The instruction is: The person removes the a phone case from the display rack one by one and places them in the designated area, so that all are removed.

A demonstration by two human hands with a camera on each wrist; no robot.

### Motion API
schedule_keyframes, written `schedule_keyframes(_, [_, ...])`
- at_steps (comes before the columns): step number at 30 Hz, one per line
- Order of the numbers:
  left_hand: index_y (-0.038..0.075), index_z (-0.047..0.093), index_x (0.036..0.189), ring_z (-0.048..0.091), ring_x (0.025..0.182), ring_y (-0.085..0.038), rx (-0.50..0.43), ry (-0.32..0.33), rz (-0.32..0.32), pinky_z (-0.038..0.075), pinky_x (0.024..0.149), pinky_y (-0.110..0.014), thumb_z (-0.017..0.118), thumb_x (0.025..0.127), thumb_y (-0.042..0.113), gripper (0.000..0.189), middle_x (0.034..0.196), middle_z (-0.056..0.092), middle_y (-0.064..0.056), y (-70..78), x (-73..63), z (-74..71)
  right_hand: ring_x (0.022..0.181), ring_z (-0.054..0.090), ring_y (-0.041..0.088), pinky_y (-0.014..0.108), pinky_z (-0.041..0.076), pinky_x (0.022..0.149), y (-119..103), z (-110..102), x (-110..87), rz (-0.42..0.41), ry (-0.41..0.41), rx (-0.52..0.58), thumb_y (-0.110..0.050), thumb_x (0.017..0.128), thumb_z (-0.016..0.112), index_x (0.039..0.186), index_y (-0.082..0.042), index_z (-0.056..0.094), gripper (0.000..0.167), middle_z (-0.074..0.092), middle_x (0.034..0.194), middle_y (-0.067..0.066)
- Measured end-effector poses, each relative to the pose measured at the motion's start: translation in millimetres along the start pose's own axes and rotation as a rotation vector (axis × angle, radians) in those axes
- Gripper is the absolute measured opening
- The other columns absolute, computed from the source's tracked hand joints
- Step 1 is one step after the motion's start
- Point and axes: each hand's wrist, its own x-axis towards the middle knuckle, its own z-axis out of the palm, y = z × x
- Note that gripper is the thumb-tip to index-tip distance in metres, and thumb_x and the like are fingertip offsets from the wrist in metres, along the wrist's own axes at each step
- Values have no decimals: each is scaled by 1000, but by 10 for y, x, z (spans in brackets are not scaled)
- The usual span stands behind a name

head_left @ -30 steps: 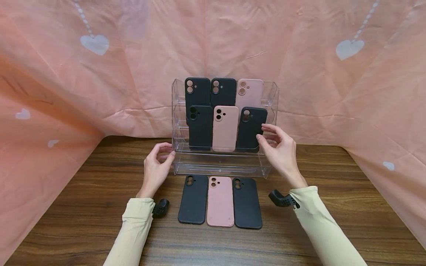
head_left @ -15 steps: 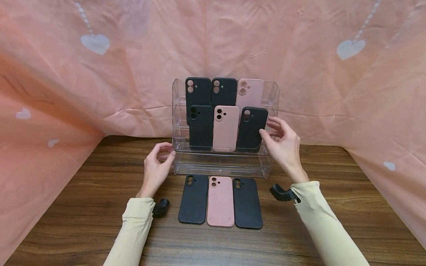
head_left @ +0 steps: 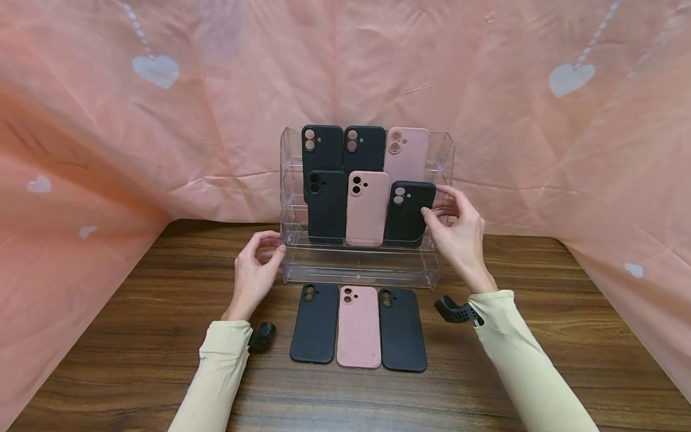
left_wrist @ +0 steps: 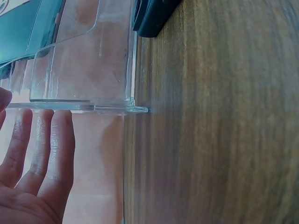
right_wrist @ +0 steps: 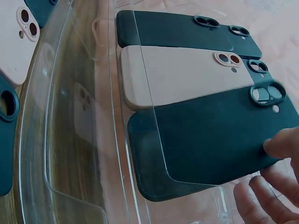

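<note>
1. Under everything, the wooden table [head_left: 135,312] gave you a flat base.
2. The clear tiered display stand [head_left: 324,275] on it looked stiff, slick and probably light enough to slide if bumped, so its side was the sensible place to steady it.
3. Your left hand [head_left: 256,268] lay there, fingers fairly straight, tips against the outer side; your right hand [head_left: 459,234] pinched the black phone case, thumb in front, fingers behind.
4. That black phone case [head_left: 405,216] leaned in the tier above the lowest, right of the pink phone case [head_left: 367,210], tilted against it. You could expect it light, thin, slightly flexible and hard to break.
5. Its long edge below the camera ring [right_wrist: 267,93] offered your best hold.
</note>
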Motion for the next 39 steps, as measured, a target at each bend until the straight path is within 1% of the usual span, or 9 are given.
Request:
schedule_keyframes(4, [13, 67, 119, 76, 94, -31, -8, -1, 2, 63, 59, -28, 71, 95, 13, 24, 112, 71, -12, 4, -3, 3, 78, 65, -4, 7, 55, 75, -9, -4, 1, 1, -17, 140, 0, 87, 76, 131, -8, 67, 45, 70, 95, 14])
schedule_keyframes(8, [13, 68, 119, 75, 95, -35, -12, -2, -1, 63, 59, -27, 71, 95, 12, 24, 112, 71, -12, 13, -5, 1, 76, 68, -1, 9, 57, 77, -28, -16, 14, -6, -41, 282, 7, 84, 77, 130, -3, 65, 48, 64, 92, 4])
schedule_keyframes(14, [12, 68, 120, 75, 97, -36, -22, -10, -16, 63, 60, -29, 71, 96, 14, 25, 114, 71, -13, 13, -3, -7, 79, 71, 0, 13, 60, 77, -74, -44, 62, -55, -27, 365, 14, 82, 74, 133, -1, 63, 54, 72, 91, -14])
schedule_keyframes(21, [12, 67, 122, 75, 98, -33, -16, -8, -32, 65, 64, -38, 71, 96, 14, 26, 116, 71, -13, 14, 7, -12, 79, 74, 4, 16, 61, 81, -144, -121, 121, -55, -48, 514, 21, 82, 70, 139, 2, 55, 62, 77, 89, -8])
schedule_keyframes(24, [13, 68, 119, 76, 96, -31, -9, -1, -15, 65, 62, -37, 71, 95, 13, 24, 113, 71, -12, 13, 2, -5, 78, 73, 5, 16, 61, 80, -161, -158, 128, -49, -64, 527, 21, 82, 69, 140, 0, 55, 63, 76, 89, -6])
schedule_keyframes(28, [14, 67, 118, 76, 95, -29, -6, 6, -5, 65, 60, -36, 71, 95, 12, 24, 112, 71, -11, 20, -9, 3, 78, 73, 4, 15, 61, 75, -170, -195, 110, -35, -76, 492, 19, 83, 69, 139, -6, 59, 62, 75, 89, -6])
schedule_keyframes(32, [15, 67, 118, 76, 95, -28, -5, 6, -6, 65, 62, -39, 71, 95, 13, 24, 112, 70, -10, 19, -8, 5, 77, 72, 4, 14, 61, 72, -166, -218, 84, -19, -94, 478, 18, 84, 69, 136, -6, 62, 58, 74, 89, -5])
schedule_keyframes(35, [15, 67, 118, 76, 95, -29, -8, 5, -10, 65, 62, -43, 71, 95, 12, 24, 111, 70, -10, 19, -4, 6, 79, 72, 4, 14, 60, 75, -154, -237, 56, -15, -110, 463, 17, 84, 69, 135, -5, 63, 56, 72, 89, -5])
schedule_keyframes(39, [14, 67, 118, 76, 95, -30, -8, 4, -14, 65, 62, -41, 71, 95, 12, 24, 111, 70, -10, 19, 0, 3, 80, 71, 3, 13, 60, 77, -132, -283, -3, -11, -133, 429, 17, 84, 70, 136, -3, 62, 56, 71, 90, -5])
